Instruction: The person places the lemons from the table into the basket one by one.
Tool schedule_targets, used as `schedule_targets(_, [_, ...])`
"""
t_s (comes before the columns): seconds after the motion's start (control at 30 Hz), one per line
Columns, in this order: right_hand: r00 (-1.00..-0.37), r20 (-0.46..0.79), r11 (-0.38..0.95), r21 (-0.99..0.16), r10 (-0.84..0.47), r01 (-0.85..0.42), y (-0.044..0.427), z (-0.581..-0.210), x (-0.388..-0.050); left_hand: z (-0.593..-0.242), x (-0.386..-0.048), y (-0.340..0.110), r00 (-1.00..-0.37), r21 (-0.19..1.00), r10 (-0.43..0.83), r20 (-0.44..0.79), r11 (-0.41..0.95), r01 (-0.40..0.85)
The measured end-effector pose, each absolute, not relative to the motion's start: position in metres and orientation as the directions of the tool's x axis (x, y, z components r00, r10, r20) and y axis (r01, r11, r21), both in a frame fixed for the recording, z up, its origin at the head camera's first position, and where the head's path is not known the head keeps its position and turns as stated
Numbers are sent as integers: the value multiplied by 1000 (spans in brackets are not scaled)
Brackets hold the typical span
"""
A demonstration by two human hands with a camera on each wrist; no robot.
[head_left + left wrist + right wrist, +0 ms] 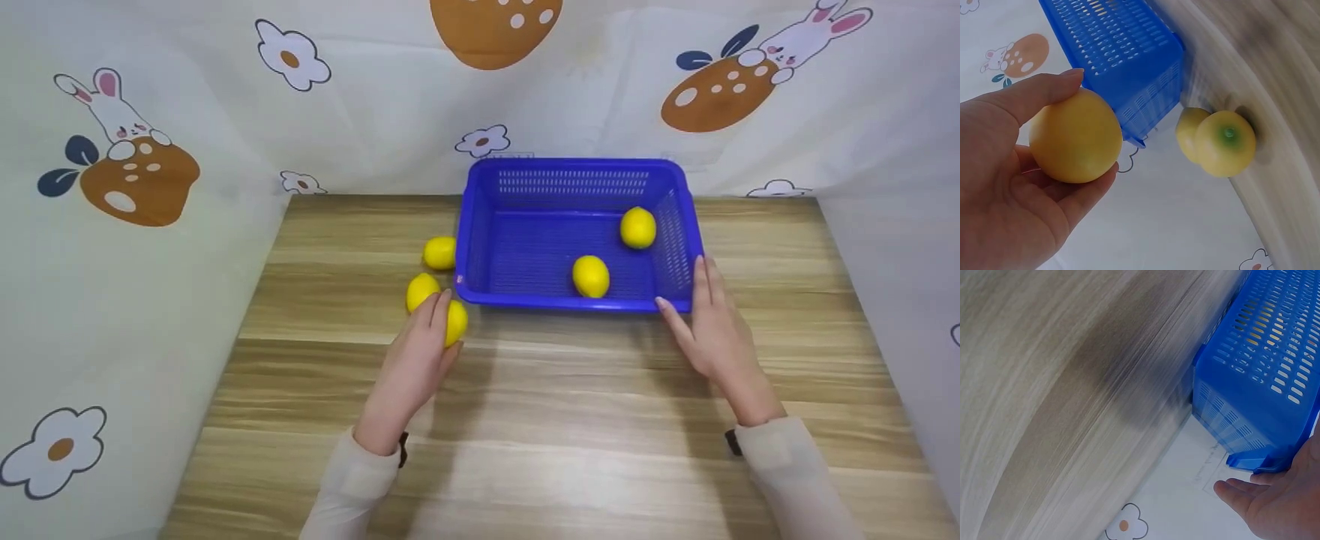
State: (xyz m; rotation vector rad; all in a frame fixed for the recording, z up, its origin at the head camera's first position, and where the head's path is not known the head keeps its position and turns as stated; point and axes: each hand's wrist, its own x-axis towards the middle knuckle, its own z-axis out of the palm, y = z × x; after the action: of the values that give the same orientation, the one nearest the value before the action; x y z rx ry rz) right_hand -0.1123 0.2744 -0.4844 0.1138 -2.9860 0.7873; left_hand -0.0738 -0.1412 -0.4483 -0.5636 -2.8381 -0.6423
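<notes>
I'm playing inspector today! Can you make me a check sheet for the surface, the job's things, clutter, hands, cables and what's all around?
Surface: wood-grained table
Job's things: blue basket with two lemons inside; two more lemons on the table, left of it
Clutter: nothing seen
Hands: left hand holds a fifth lemon; right hand touches the basket's near right corner
Cables: nothing seen
Surroundings: pale cloth with rabbits and flowers

The left fingers partly hide 2 lemons, seen from above.
</notes>
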Motion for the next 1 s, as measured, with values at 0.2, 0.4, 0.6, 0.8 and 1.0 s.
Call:
schedule_targets(0.2, [-996,52,867,-490,-69,-86,275,-482,-112,-444,-82,-137,-898,377,346,272,820,430])
schedule_targets(0.4, [-997,47,873,-481,-67,-82,275,-482,-112,-443,-86,-135,-885,378,378,270,804,459])
schedule_targets(0.6, [-996,59,872,-481,-73,-92,275,-483,-113,-441,-88,-133,-881,385,385,274,795,468])
schedule_targets(0.8, [-996,55,872,-480,-76,-93,275,-483,-113,-435,-92,-130,-885,397,383,265,793,462])
schedule_targets(1.0, [-995,68,880,-466,-72,-95,275,-482,-112,-430,-99,-125,-886,383,389,250,801,460])
